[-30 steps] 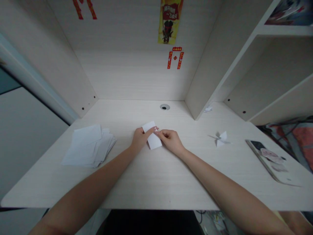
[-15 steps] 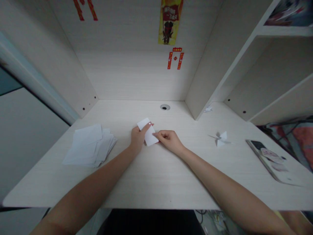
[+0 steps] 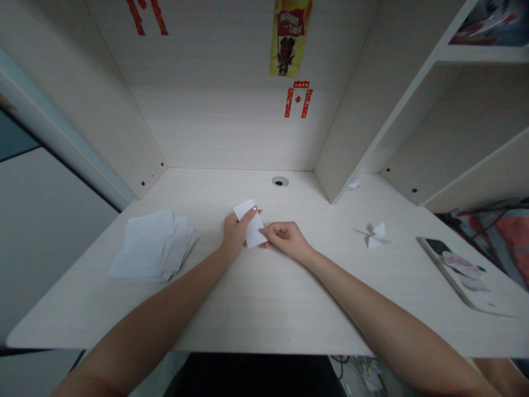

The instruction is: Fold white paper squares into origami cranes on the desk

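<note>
A small white piece of folded paper (image 3: 254, 234) is held slightly tilted above the middle of the desk. My left hand (image 3: 237, 230) grips its left side, thumb lying across the front and fingers behind. With thumb and index finger, my right hand (image 3: 286, 237) pinches the paper's lower right edge. The paper's back is hidden from me. Left of my hands lies a loose stack of white paper sheets (image 3: 151, 245). A folded white paper crane (image 3: 375, 236) rests to the right of my right hand.
A phone in a decorated case (image 3: 463, 273) lies at the right of the pale desk (image 3: 248, 314). Behind my hands is a round cable hole (image 3: 280, 181). An upright divider (image 3: 343, 121) meets the desk at the back right, with a small white paper scrap (image 3: 353, 185) beside it.
My right fingertips have shifted slightly on the paper's lower right edge. Both hands keep hold of the paper, and the view has moved very slightly.
</note>
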